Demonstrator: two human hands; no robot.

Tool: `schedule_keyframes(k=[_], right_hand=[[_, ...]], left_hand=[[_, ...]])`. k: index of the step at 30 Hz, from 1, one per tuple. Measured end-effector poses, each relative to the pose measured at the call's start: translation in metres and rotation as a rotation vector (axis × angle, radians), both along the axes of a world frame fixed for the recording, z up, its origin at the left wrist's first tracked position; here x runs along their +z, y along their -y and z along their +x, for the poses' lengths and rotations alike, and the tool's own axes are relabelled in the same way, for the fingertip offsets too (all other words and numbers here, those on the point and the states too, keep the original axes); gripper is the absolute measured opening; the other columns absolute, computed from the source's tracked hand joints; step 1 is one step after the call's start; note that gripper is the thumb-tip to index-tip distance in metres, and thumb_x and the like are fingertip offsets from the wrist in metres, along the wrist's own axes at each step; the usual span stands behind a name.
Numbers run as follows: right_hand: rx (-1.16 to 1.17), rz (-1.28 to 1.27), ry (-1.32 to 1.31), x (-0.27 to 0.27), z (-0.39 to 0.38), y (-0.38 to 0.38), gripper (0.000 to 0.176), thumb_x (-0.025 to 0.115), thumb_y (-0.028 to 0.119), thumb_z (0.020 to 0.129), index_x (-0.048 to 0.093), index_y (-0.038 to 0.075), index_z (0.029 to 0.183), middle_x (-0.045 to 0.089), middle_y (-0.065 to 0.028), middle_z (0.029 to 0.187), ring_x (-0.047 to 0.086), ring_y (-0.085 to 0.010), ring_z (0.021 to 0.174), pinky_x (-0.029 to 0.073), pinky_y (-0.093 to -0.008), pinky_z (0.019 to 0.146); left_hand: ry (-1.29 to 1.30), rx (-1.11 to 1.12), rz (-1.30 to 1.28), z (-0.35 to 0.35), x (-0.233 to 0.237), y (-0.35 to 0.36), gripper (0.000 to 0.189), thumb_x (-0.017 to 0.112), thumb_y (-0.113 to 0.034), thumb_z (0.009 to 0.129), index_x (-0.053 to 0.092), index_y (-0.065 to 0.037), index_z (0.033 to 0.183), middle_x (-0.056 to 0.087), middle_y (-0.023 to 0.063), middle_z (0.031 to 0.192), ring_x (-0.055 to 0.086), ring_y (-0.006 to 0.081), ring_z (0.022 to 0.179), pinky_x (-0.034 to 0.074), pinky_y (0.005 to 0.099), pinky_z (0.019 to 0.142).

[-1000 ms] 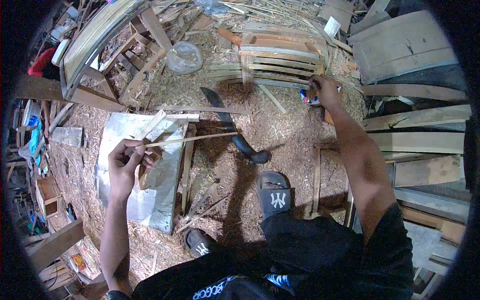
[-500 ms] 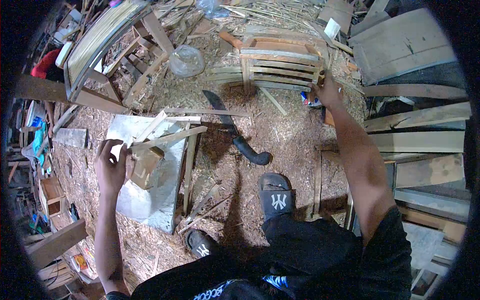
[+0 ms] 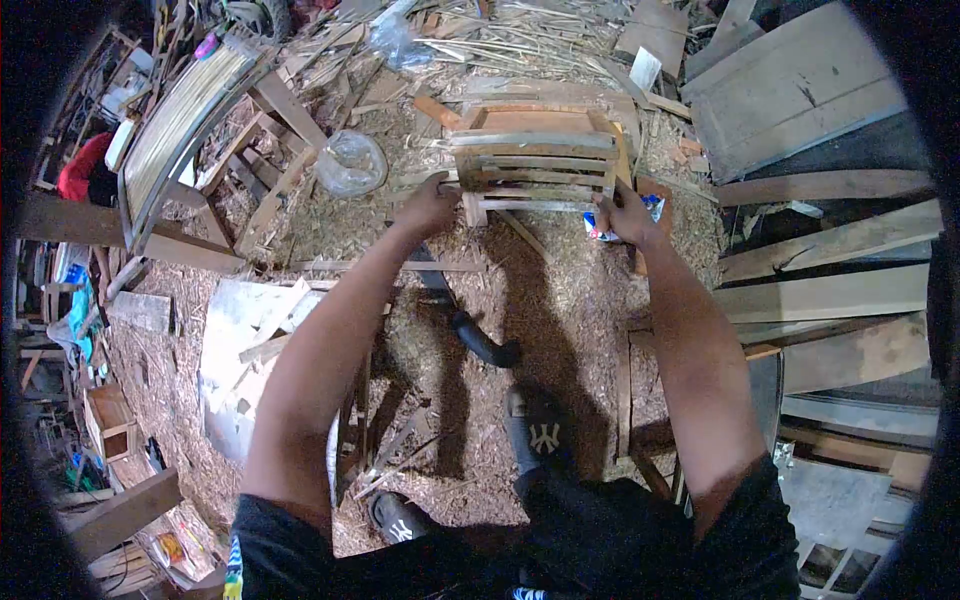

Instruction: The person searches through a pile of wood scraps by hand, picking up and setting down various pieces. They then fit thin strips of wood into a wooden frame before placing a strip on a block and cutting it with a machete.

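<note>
A small slatted wooden frame (image 3: 540, 150) is at the upper middle, held at both ends. My left hand (image 3: 432, 205) has its fingers closed on the frame's left end. At the right end my right hand (image 3: 625, 212) grips the lower corner. Just beside my right hand lies a blue, white and red packet (image 3: 652, 207). Below the frame a machete (image 3: 480, 335) with a dark curved handle rests on the shavings, its blade partly behind my left forearm.
A white board (image 3: 225, 370) with wood strips lies at the left, partly behind my left arm. A clear plastic bag (image 3: 350, 163) sits beyond it. Planks (image 3: 825, 295) are stacked at the right. Someone in a red garment (image 3: 82, 168) is at the far left.
My left hand has left the wood strip over the white board and moved up and right to the frame's left end. My right hand still holds the right end.
</note>
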State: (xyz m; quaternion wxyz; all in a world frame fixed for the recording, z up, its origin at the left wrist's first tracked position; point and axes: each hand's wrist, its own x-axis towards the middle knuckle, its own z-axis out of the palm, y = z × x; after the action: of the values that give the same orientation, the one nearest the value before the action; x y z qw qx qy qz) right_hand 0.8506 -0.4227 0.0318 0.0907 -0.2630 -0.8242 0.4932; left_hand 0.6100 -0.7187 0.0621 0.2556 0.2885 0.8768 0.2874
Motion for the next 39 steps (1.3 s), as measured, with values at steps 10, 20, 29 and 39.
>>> schedule_keyframes(k=[10,20,29,39], right_hand=[[0.049,-0.026,0.045,0.009,-0.007,-0.016,0.063,0.063,0.036,0.096,0.043,0.002,0.144,0.064,-0.0207,0.124,0.063,-0.0284,0.111,0.048,-0.0403,0.098],[-0.06,-0.284,0.064,0.126,-0.054,-0.001,0.054,0.069,0.043,0.092,0.06,0.005,0.128,0.068,-0.0047,0.105,0.061,-0.0164,0.089,0.052,-0.0347,0.081],[0.2,-0.445,-0.111,0.223,-0.109,0.125,0.044,0.065,0.029,0.096,0.059,-0.001,0.127,0.065,-0.0113,0.12,0.062,-0.0205,0.106,0.049,-0.037,0.094],[0.519,-0.666,-0.111,0.329,-0.145,0.331,0.046,0.069,0.026,0.093,0.054,-0.004,0.124,0.064,-0.0127,0.116,0.064,-0.0197,0.106,0.052,-0.036,0.092]], left_hand=[[0.67,0.076,0.572,-0.001,-0.031,-0.03,0.063,0.058,-0.038,0.1,0.037,-0.002,0.147,0.059,0.0177,0.133,0.058,0.0306,0.118,0.048,0.0409,0.099],[0.795,0.535,0.895,-0.02,0.074,-0.037,0.038,0.042,-0.025,0.106,0.045,0.0,0.135,0.063,0.0168,0.117,0.065,0.0275,0.101,0.055,0.0445,0.086],[0.329,0.502,0.932,-0.052,0.216,0.123,0.038,0.044,-0.026,0.106,0.05,-0.002,0.134,0.058,0.0162,0.125,0.056,0.0229,0.107,0.047,0.038,0.092],[0.093,0.919,1.027,0.035,0.35,0.362,0.023,0.055,-0.015,0.097,0.062,-0.002,0.116,0.058,0.0015,0.064,0.048,0.0118,0.044,0.032,0.027,0.04]])
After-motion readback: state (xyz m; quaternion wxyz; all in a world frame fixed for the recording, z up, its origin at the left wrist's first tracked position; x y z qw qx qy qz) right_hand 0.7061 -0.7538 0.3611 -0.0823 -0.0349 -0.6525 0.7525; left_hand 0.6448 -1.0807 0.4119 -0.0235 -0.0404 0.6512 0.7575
